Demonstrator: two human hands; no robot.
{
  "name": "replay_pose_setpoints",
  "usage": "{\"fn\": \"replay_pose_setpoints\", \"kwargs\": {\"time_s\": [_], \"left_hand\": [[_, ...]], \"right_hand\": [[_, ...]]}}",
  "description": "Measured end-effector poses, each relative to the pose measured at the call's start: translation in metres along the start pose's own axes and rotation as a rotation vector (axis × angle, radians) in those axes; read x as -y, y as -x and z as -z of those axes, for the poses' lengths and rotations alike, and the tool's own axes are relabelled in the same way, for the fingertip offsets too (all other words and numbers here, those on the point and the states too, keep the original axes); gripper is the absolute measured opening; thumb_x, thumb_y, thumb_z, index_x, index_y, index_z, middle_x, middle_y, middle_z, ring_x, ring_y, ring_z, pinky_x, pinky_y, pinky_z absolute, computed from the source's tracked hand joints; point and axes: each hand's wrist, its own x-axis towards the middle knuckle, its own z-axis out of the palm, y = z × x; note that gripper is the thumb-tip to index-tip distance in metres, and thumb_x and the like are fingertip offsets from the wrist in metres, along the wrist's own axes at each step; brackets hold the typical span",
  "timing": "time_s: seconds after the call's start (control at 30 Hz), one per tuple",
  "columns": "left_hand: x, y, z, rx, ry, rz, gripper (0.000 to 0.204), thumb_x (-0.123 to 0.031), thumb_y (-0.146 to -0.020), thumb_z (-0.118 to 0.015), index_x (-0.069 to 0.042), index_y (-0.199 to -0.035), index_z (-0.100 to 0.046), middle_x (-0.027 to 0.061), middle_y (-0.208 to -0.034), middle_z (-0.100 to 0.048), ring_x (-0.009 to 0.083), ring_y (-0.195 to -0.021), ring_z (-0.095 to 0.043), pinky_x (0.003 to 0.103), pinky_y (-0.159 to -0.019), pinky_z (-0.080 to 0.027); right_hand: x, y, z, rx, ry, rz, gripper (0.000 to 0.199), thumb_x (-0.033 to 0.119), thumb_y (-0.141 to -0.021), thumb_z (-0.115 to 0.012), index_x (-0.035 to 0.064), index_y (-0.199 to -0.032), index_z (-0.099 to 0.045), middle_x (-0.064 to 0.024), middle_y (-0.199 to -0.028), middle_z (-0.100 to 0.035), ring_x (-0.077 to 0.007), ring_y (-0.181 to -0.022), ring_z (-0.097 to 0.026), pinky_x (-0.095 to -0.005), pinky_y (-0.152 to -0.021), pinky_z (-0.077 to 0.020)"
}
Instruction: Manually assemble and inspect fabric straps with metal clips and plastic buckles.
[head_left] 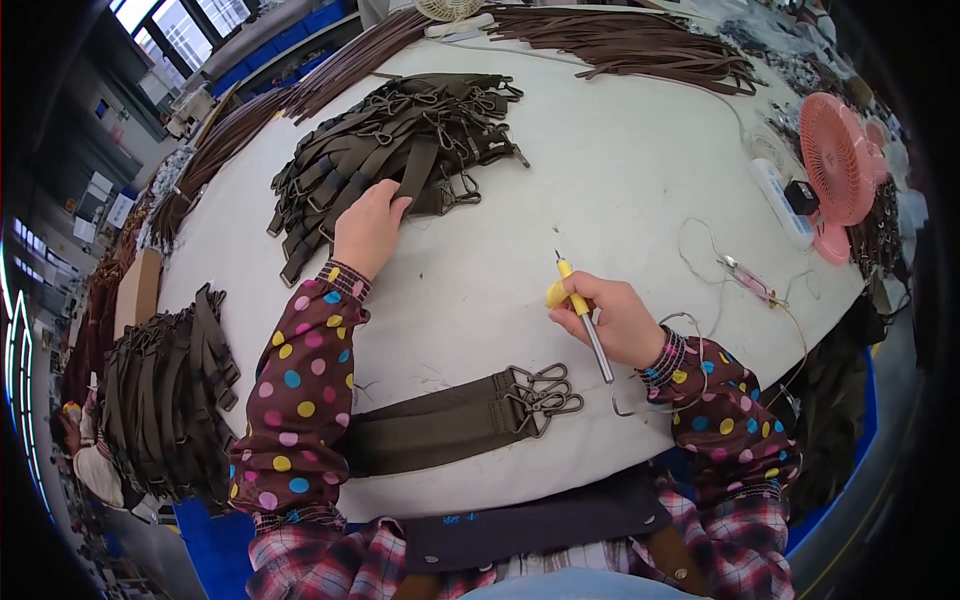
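Note:
My left hand (pixel 370 230) reaches to the near edge of a pile of dark olive webbing straps (pixel 350 150) with metal snap hooks. Its thumb and fingers pinch a strap (pixel 418 168) there. In my right hand (pixel 625 320) is a pen-shaped corded tool (pixel 600 350), much like a soldering iron, with a yellow grip, a silver shaft and a thin tip pointing away from me. A yellow cover sits on one fingertip. Close in front of me lie several flat straps (pixel 430 430), stacked lengthwise, their snap hooks (pixel 545 398) to the right.
More straps (pixel 165 400) hang over the table's left edge. Bundles of brown strips (pixel 620 45) line the far side. At right are a pink fan (pixel 838 160), a white power strip (pixel 780 203) and a second corded pen-like tool (pixel 748 278). The tool's cable loops beside my right wrist.

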Motion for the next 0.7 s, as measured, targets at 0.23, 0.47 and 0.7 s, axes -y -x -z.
{"fn": "replay_pose_setpoints", "kwargs": {"time_s": [0.23,0.47,0.7], "left_hand": [[-0.038,0.055,0.064,0.273,0.320,0.032,0.015,-0.019,-0.094,-0.053,-0.005,-0.099,-0.056,0.0187,-0.076,-0.060,0.0392,-0.075,-0.059,0.042,-0.062,-0.046],[-0.021,0.106,0.077,0.553,0.405,0.149,0.016,-0.017,-0.096,-0.049,-0.002,-0.100,-0.054,0.0205,-0.076,-0.059,0.0407,-0.073,-0.057,0.041,-0.063,-0.046],[0.004,0.113,0.071,0.805,0.459,0.199,0.023,-0.017,-0.097,-0.047,-0.007,-0.117,-0.050,0.0168,-0.073,-0.060,0.0339,-0.070,-0.060,0.037,-0.066,-0.047]], "right_hand": [[-0.002,0.002,0.012,-0.019,0.040,-0.029,0.013,0.013,-0.085,-0.066,0.0044,-0.093,-0.060,-0.0075,-0.071,-0.058,-0.0171,-0.056,-0.052,-0.0267,-0.054,-0.0442],[0.004,-0.010,0.005,0.094,0.106,-0.066,0.015,0.010,-0.085,-0.067,0.0028,-0.094,-0.058,-0.0066,-0.073,-0.060,-0.0148,-0.061,-0.055,-0.0248,-0.060,-0.0460],[-0.005,-0.054,-0.026,0.078,0.126,0.071,0.013,0.013,-0.091,-0.059,0.0040,-0.101,-0.056,-0.0099,-0.088,-0.066,-0.0212,-0.076,-0.065,-0.0286,-0.071,-0.0514]]}}
